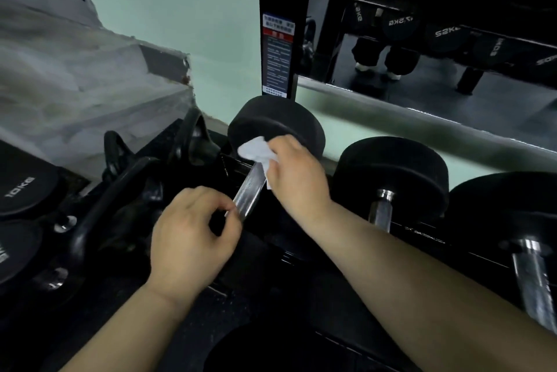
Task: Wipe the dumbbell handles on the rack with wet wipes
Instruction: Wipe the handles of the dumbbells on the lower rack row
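Right hand [297,174]: grips wipe [254,151] against dumbbell handle [250,193], far end.
Left hand [193,236]: pinches the handle's near end.

Our left hand [193,236] comes in from the lower left, back upward and fingers curled, with thumb and forefinger pinching the near end of the dumbbell handle [250,187]. Our bare right forearm slants in from the lower right. Our right hand [297,178] grips a bunched wet wipe [256,151] at the handle's far end.
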The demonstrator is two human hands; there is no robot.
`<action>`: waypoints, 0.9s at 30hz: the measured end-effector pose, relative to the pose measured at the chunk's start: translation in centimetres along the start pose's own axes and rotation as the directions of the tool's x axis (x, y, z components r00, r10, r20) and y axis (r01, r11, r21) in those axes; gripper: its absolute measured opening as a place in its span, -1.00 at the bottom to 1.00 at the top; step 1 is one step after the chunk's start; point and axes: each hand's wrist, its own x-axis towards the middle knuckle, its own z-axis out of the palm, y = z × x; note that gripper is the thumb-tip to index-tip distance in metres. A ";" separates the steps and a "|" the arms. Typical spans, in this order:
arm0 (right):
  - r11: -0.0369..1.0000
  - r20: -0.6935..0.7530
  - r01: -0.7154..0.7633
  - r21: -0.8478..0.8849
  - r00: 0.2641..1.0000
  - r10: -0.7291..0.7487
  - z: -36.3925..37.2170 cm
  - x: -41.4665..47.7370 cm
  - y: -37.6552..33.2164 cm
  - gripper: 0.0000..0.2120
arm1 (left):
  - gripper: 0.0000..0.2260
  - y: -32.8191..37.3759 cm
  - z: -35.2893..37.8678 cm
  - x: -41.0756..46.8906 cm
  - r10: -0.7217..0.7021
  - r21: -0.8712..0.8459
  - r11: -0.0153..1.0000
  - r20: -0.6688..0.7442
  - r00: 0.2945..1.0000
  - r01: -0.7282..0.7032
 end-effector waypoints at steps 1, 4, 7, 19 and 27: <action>0.992 0.098 0.073 -0.101 0.993 -0.064 1.1 0.7 -0.3 -0.75 | -0.77 -0.2 0.1 0.0 0.006 0.003 1.000 -0.014 1.000 -0.006; 0.959 0.296 0.172 -0.226 0.950 -0.101 3.7 1.9 -0.5 -0.75 | -0.77 -0.4 0.3 0.0 0.010 0.002 1.000 -0.039 0.999 -0.010; 0.949 0.379 0.273 -0.159 0.904 -0.196 4.1 1.2 -0.1 -0.76 | -0.79 -0.7 0.3 -0.1 0.006 -0.014 1.000 -0.062 0.998 -0.007; 0.835 0.409 0.368 -0.408 0.892 -0.193 2.3 3.7 2.2 -0.68 | -0.82 -1.1 0.5 -0.2 0.033 -0.041 0.998 -0.107 0.994 -0.037; 0.873 0.557 0.487 -0.034 0.734 -0.388 3.1 0.3 0.7 -0.76 | -0.81 -1.1 0.6 -0.1 0.054 -0.034 0.998 -0.116 0.992 -0.058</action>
